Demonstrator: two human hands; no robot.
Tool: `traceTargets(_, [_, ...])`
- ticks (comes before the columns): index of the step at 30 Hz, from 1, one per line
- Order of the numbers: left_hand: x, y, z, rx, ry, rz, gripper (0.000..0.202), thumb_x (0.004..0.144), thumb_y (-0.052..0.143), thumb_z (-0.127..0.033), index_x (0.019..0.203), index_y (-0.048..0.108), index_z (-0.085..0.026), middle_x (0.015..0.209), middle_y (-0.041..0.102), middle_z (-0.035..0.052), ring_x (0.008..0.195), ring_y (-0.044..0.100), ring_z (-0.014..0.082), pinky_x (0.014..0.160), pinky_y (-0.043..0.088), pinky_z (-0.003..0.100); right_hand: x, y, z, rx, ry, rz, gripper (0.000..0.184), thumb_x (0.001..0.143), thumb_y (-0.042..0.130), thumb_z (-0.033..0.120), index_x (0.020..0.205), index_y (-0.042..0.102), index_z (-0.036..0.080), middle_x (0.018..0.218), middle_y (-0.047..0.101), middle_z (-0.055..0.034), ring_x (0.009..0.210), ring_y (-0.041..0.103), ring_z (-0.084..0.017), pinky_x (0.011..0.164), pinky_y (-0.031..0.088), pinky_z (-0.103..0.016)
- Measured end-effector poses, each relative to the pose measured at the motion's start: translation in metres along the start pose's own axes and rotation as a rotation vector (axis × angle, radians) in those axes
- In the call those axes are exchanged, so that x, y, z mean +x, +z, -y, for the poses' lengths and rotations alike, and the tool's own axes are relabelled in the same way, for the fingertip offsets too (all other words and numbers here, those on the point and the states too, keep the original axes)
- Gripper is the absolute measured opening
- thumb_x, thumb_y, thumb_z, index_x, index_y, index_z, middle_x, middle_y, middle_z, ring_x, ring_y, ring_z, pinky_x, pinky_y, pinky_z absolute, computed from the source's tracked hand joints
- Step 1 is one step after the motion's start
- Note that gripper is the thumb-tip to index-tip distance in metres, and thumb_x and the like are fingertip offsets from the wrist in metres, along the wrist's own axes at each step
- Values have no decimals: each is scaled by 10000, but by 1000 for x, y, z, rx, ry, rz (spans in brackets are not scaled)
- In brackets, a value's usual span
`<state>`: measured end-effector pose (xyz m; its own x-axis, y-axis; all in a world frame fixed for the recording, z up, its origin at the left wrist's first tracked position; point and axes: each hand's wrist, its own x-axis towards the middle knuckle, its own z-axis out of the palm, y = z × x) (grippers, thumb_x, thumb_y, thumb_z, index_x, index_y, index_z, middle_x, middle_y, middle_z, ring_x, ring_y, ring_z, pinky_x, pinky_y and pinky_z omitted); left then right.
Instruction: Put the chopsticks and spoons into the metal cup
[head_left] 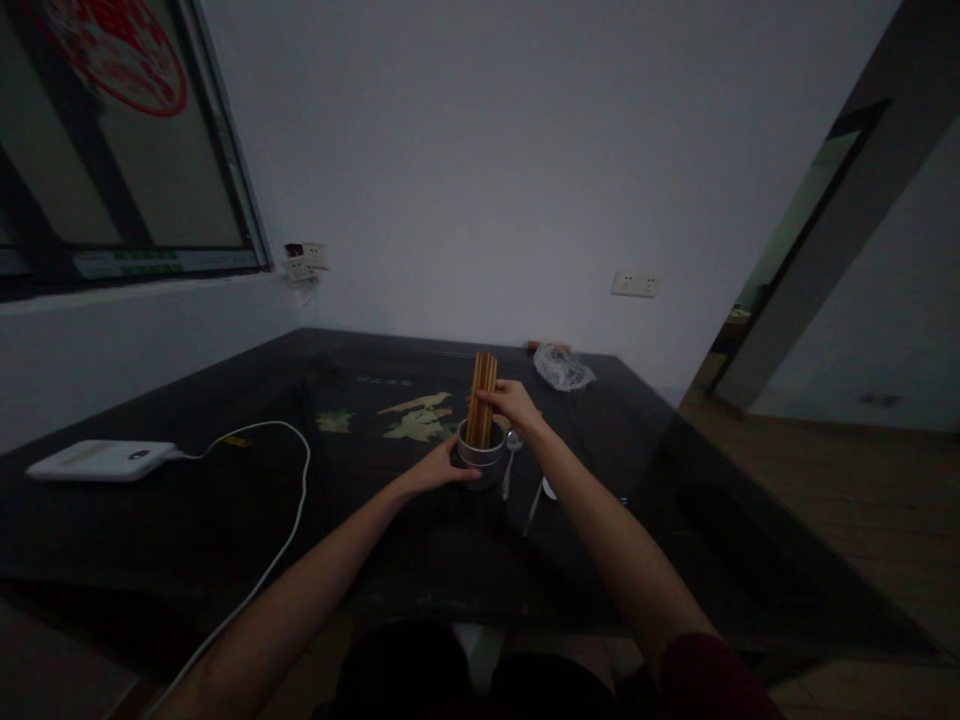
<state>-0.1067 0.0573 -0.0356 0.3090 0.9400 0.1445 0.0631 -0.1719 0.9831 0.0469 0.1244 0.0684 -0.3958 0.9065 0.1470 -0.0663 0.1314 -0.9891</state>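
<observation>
A metal cup [481,457] stands on the dark table, and my left hand [442,466] is wrapped round its left side. My right hand [510,402] grips a bundle of wooden chopsticks [482,400] near their upper part. The chopsticks stand nearly upright, their lower ends inside the cup and hidden by its wall. Just right of the cup lies a metal spoon [510,462]. Another spoon [535,508] lies nearer me, its bowl partly covered by my right forearm.
On the dark table [360,540], a white power bank [105,460] lies at the left, with a white cable [306,470] curving towards me. A crumpled clear plastic bag [561,368] is near the wall. Wall sockets [635,284] sit above the table's back edge.
</observation>
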Motion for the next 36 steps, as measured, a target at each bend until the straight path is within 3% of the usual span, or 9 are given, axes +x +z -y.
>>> traceTargets(11, [0,-1,1,-2,12,17,829,602,801,-279,1311,384,-180,1339,499,134,1222,486,279,1051,361,451,5,-4,-9,76,57,62,105,751,632,132,855,638,116,790,728,-64,682,674,-142,718,544,-265])
traceTargets(17, [0,-4,3,40,19,7,860,604,799,-303,1333,363,-175,1363,470,145,1241,465,282,1067,335,449,2,-10,-15,34,28,79,232,739,657,194,961,624,136,911,711,-68,763,669,-144,718,534,-256])
traceTargets(22, [2,-4,6,12,13,33,890,601,802,-288,1354,337,-190,1354,481,141,1233,474,275,1067,336,450,-10,-28,-12,-63,-74,-66,364,710,682,245,1051,599,148,979,692,-87,889,649,-162,749,516,-268])
traceTargets(28, [-1,-2,-4,17,27,16,909,587,809,-269,1361,338,-194,1376,451,152,1258,444,285,1080,311,469,-60,-67,-24,-89,-190,-211,362,667,701,360,967,644,165,1002,681,-90,891,647,-190,758,508,-289])
traceTargets(32, [-3,-5,-14,-4,37,8,907,592,805,-275,1366,336,-208,1391,428,155,1253,446,294,1065,327,476,-87,-90,-49,-56,-115,-305,358,627,702,406,886,649,164,865,692,-73,765,654,-184,691,513,-298])
traceTargets(36, [-3,-14,-23,-4,111,-27,857,608,790,-312,1349,370,-223,1444,355,142,1300,385,288,1081,307,445,-92,-102,-61,-70,-78,-384,324,618,683,399,833,644,160,762,671,-53,681,639,-170,624,505,-283])
